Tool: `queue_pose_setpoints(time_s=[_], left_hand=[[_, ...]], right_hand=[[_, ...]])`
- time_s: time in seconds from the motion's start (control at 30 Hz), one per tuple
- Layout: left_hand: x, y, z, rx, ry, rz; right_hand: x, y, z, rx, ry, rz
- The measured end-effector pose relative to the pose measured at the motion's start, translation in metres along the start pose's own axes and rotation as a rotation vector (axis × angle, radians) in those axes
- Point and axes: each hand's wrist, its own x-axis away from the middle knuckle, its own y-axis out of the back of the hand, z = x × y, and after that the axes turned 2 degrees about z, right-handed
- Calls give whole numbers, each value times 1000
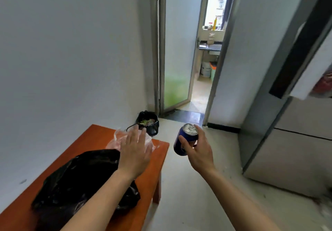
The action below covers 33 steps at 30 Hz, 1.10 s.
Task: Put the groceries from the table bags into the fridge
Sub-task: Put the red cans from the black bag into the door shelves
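- right hand (196, 151) is clamping the blue can (185, 141) round its side, off the table's (158, 159) right edge — rigid, smooth, prob slippery, so a mid-body wrap's suiting it
- left hand (136, 151) is hovering over the bags, fingers spread, holding nothing

bare floor (188, 186) between table (152, 159), fridge (287, 150)

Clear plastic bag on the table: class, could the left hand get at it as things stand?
Probably yes. The left hand is open and empty, hovering just over the clear plastic bag, with nothing between them; the black bag lies nearer the person.
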Motion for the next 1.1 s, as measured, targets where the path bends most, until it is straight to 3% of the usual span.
queue_pose_setpoints(time_s=[0.37, 0.57, 0.9, 1.1], left_hand=[[11, -41, -353, -18, -354, -96], [-2, -42, -525, 50, -498, -90], [-158, -40, -685, 227, -516, -309], [-265, 1, -739, 326, -403, -525]], right_hand=[[32, 347, -111, 125, -7, -317], [31, 491, -155, 145, -47, -477], [-114, 646, -171, 104, 77, -633], [-249, 700, -119, 3, 270, -648]])
